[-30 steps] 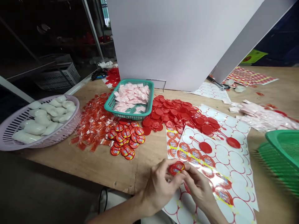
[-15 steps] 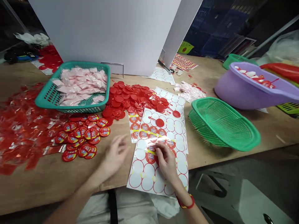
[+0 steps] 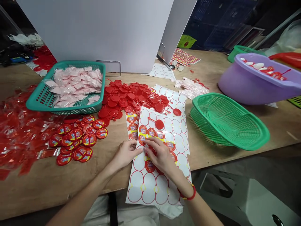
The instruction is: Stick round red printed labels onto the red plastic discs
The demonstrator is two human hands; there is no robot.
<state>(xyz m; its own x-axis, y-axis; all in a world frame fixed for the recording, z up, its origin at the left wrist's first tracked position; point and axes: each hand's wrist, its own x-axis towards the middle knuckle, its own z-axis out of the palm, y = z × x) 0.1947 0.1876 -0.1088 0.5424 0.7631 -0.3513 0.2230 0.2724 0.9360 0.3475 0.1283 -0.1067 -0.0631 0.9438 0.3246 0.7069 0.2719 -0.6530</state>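
A white sticker sheet [image 3: 149, 186] with round red-edged outlines lies before me at the table's front edge. Several round red printed stickers [image 3: 142, 129] remain on its middle rows. My left hand [image 3: 125, 154] is closed at the sheet's left edge, thumb on top. Over the sheet, my right hand [image 3: 162, 157] has thumb and fingers pinched beside a sticker near that edge; what lies between the fingertips is hidden. A red plastic disc with a thin handle [image 3: 159, 124] rests higher on the sheet. Left of my hands is a pile of red discs bearing stickers [image 3: 75, 134].
Behind the sheet spreads a heap of plain red discs [image 3: 131, 95]. A teal basket [image 3: 103, 86] holds small pale-pink packets. Clear-and-red wrappers [image 3: 17, 135] cover the left side. To the right stand a green basket [image 3: 256, 139] and a purple basin [image 3: 240, 91].
My left hand has moved right to the sheet's edge. My right hand has shifted left, so the fingertips now nearly meet. The camera view has turned slightly.
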